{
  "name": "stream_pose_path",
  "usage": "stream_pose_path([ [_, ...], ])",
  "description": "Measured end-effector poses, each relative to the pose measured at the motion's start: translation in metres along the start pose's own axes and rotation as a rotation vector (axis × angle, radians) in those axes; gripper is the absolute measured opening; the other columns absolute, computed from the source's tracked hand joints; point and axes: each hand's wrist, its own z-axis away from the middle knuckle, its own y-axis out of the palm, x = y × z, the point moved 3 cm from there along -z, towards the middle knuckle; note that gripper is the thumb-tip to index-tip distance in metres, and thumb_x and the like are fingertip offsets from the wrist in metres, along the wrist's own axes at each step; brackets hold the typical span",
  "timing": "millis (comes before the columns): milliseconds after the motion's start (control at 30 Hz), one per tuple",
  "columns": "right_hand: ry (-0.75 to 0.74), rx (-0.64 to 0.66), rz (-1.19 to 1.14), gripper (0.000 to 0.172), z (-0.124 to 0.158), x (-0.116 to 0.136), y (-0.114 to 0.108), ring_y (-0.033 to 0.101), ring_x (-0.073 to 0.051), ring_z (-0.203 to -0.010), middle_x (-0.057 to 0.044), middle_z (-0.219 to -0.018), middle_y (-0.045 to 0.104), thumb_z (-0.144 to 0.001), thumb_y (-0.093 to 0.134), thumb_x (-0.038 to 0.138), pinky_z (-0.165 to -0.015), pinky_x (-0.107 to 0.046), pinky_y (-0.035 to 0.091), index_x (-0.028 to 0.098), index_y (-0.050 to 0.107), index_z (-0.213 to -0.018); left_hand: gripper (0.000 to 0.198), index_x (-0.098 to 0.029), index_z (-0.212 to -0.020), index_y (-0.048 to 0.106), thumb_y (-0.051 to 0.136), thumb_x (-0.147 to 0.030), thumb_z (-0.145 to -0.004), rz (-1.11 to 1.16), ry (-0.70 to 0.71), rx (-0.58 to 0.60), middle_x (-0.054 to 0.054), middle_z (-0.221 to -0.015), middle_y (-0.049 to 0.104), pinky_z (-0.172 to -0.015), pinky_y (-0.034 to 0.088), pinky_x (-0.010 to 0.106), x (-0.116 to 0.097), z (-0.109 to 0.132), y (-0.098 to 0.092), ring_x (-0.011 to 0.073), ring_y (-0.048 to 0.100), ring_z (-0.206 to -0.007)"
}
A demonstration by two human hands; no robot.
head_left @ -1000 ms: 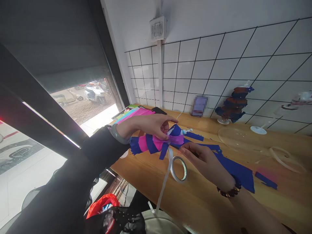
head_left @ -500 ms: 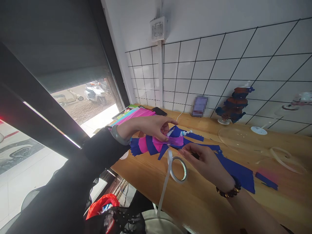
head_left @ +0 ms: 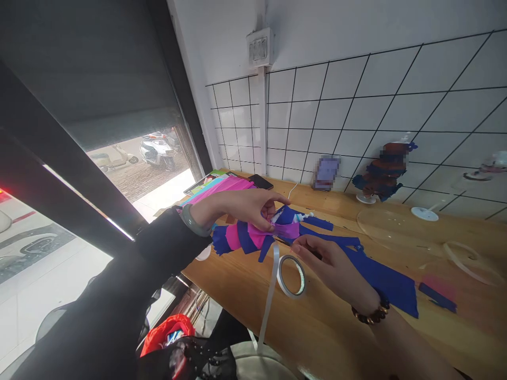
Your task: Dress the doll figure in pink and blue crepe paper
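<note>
A craft wrapped in bands of pink and blue crepe paper (head_left: 233,237) lies low over the table. My left hand (head_left: 251,207) pinches it from above, thumb pressed on a pink paper strip (head_left: 288,231) near its right end. A white knobbed tip (head_left: 308,216) sticks out there. Just right of the strip, my right hand (head_left: 330,266) has thumb and index finger closed together; what lies between them is too small to tell. Below, a roll of white tape (head_left: 280,277) rests on the table, beside a long tape strip (head_left: 269,298) hanging past the edge.
Blue paper (head_left: 390,279) and a blue scrap (head_left: 438,297) lie at right. Pink paper (head_left: 225,186) and a black phone (head_left: 261,182) are at the back left. Another phone (head_left: 327,173) and an orange-blue paper craft (head_left: 382,174) stand by the wall. A red bag (head_left: 170,324) sits below.
Both hands keep nearly the same hold and place. The whole view has shifted slightly, with the table things appearing a little further right.
</note>
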Motion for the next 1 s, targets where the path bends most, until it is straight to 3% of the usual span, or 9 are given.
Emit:
stream_pose_path([
  [500,0.042,0.023,0.036,0.043,0.0,-0.005,-0.001,0.032,-0.012,-0.058,0.003,-0.063,0.038,-0.088,0.043,0.058,-0.054,-0.027,0.025,0.02,0.055,-0.072,0.067,-0.024,-0.132,0.044,0.064,-0.038,-0.07,-0.063,-0.006,0.012,0.0,-0.085,0.053,-0.064,0.041,0.026,0.0,0.0,0.0,0.0134,0.05,-0.073],
  [833,0.09,0.061,-0.073,0.045,0.003,-0.008,0.001,0.032,-0.012,-0.061,0.002,-0.068,0.039,-0.088,0.04,0.059,-0.055,-0.027,0.026,0.019,0.057,-0.081,0.065,-0.023,-0.133,0.043,0.065,-0.039,-0.074,-0.036,0.034,0.016,0.002,-0.087,0.051,-0.068,0.041,0.027,0.006,0.001,0.001,0.0137,0.049,-0.077],
  [1000,0.151,0.011,-0.074,0.043,0.004,-0.013,0.005,0.031,-0.012,-0.059,0.004,-0.065,0.034,-0.088,0.042,0.06,-0.053,-0.026,0.025,0.019,0.053,-0.075,0.064,-0.023,-0.132,0.044,0.065,-0.037,-0.073,-0.033,0.042,-0.018,0.001,-0.086,0.051,-0.067,0.041,0.026,0.013,0.001,0.002,0.0135,0.049,-0.076],
])
